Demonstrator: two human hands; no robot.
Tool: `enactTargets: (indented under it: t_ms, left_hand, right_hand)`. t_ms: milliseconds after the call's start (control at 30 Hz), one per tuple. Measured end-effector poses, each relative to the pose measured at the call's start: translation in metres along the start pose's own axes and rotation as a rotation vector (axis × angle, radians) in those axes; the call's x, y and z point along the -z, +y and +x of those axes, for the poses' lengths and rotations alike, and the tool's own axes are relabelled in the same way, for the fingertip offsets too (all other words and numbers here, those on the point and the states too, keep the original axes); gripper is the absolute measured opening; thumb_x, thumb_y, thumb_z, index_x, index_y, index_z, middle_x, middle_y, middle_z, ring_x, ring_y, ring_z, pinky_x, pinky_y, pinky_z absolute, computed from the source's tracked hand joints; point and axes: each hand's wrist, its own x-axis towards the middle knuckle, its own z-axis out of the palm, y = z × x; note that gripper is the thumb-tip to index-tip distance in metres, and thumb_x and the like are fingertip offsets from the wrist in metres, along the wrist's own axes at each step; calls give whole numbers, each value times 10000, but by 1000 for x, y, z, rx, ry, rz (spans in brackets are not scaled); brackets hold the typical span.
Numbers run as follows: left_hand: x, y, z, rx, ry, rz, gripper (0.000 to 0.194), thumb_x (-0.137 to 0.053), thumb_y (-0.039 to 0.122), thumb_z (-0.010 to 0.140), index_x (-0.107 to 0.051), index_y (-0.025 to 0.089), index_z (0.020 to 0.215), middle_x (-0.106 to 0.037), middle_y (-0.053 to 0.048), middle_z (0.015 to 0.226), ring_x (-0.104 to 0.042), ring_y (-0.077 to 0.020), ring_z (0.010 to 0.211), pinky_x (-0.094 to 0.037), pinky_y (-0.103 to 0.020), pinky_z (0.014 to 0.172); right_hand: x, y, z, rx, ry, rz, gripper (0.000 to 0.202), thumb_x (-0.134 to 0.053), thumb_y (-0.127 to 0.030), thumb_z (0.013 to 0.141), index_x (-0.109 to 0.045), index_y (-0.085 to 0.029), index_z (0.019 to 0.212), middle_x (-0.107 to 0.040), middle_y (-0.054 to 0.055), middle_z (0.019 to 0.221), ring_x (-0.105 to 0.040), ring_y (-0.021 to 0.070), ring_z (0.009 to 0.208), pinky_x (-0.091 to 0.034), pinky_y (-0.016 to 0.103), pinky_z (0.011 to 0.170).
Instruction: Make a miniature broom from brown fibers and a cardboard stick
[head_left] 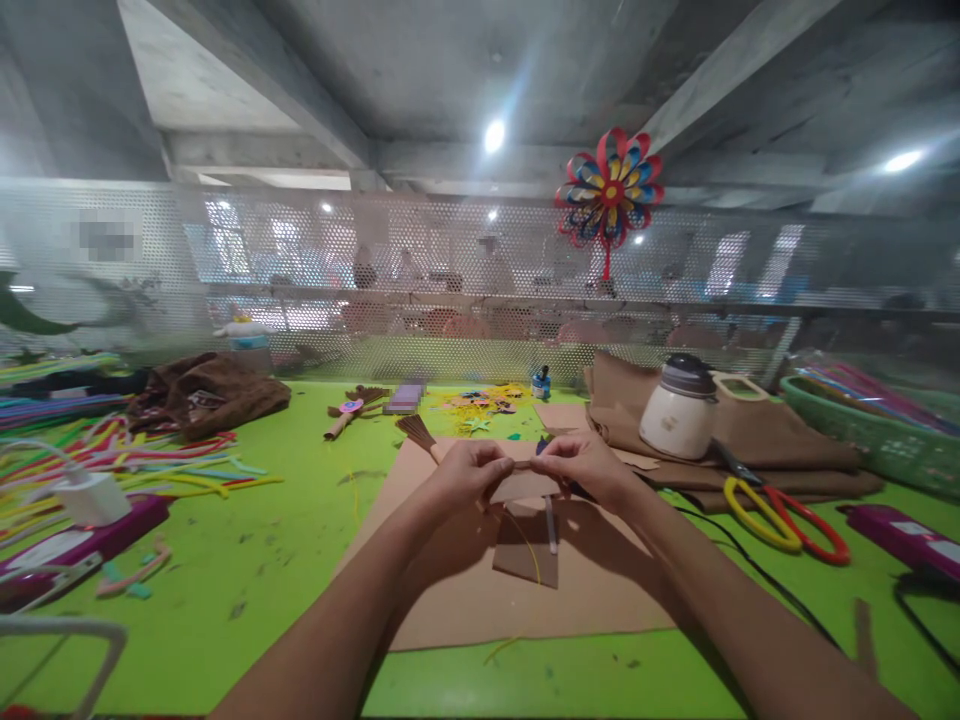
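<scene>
Between my two hands, a small piece of light brown sheet (523,486) is pinched along its top edge, which looks folded or rolled. My left hand (471,472) grips its left end with thumb and fingertips. At the right end, my right hand (583,468) pinches the same edge. Below lies a darker brown rectangle (517,560) with a thin yellow strand (534,550) across it. A narrow pale stick (552,530) is beside the strand. All of these are over a large tan sheet (450,610). A fringed brown piece (417,432) lies past my left hand.
Scissors (784,515) with yellow and red handles, a cream-coloured jar (679,410) and folded brown sheets (787,465) are on the right. Colourful pipe cleaners (202,465) and a purple power strip (90,545) occupy the left. Yellow scraps (472,412) lie ahead, before a perforated screen (450,250).
</scene>
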Motion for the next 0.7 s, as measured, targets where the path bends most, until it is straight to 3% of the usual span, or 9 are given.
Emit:
enactTargets:
  t_ms: [167, 367, 533, 700]
  left_hand:
    - [8, -8, 2, 58, -47, -54, 292, -581, 423, 755, -565, 144, 671, -519, 36, 489, -498, -101, 440, -364, -206, 464]
    - [16, -11, 0, 31, -112, -113, 228, -565, 361, 775, -592, 136, 755, -571, 14, 602, -544, -113, 546, -417, -227, 538]
    - [15, -7, -2, 65, -90, -188, 179, -601, 291, 738, -611, 130, 815, -574, 19, 614, -549, -104, 552, -419, -217, 536]
    - [12, -16, 4, 88, -2, -225, 112, -599, 154, 672, -629, 121, 776, -567, 27, 586, -526, -85, 506, -414, -207, 519]
  right_hand:
    - [3, -2, 0, -35, -20, 35, 385, -714, -514, 664, -611, -143, 645, -551, -36, 413, -513, 100, 364, -405, 224, 417]
    - [5, -3, -1, -79, -105, 76, 419, -680, -554, 679, -595, -144, 686, -612, -6, 456, -591, 135, 411, -444, 235, 438]
    - [4, -1, -2, -94, -101, 75, 398, -660, -544, 708, -576, -155, 689, -618, -18, 466, -598, 122, 421, -401, 205, 428]
    - [2, 0, -1, -81, -101, 49, 385, -651, -533, 723, -588, -154, 733, -626, -15, 488, -599, 122, 449, -395, 209, 454]
